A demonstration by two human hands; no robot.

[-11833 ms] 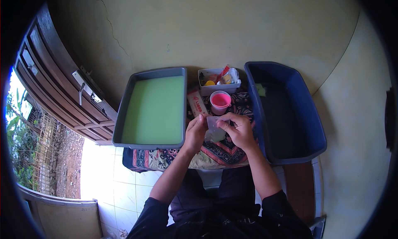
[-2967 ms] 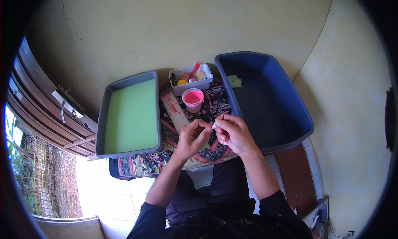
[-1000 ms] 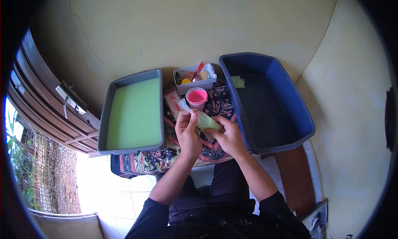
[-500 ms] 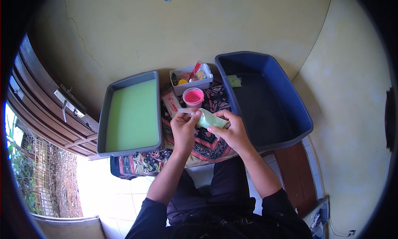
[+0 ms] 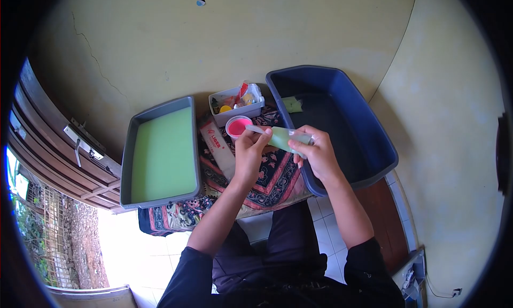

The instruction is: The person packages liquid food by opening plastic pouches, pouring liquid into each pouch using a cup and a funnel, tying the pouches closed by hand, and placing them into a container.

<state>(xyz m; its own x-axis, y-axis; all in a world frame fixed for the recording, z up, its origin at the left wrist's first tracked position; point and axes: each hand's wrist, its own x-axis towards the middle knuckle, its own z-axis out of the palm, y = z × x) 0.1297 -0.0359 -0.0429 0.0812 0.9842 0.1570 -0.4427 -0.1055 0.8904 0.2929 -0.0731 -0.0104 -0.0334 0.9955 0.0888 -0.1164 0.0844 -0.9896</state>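
Note:
A small clear plastic bag of pale green liquid (image 5: 281,139) is held up between my two hands, over the patterned cloth and the near left wall of the dark blue tub (image 5: 368,127). My left hand (image 5: 250,156) is closed in a pinch on the bag's narrow, gathered end, whose loose plastic sticks out to the left. My right hand (image 5: 321,157) grips the other end, thumb on top and fingers partly hidden beneath. Just behind my left hand stands a plastic cup (image 5: 228,129), pink inside.
At left, a grey tray (image 5: 196,153) holds green liquid. A flat packet with red print (image 5: 216,143) lies on the patterned cloth (image 5: 267,188). Behind the cup sits a small box (image 5: 238,113) of assorted items. Another green bag (image 5: 292,104) lies inside the tub.
Both hands and the bag have moved right and slightly up, towards the tub. The bag is turned more level, and the view has shifted a little.

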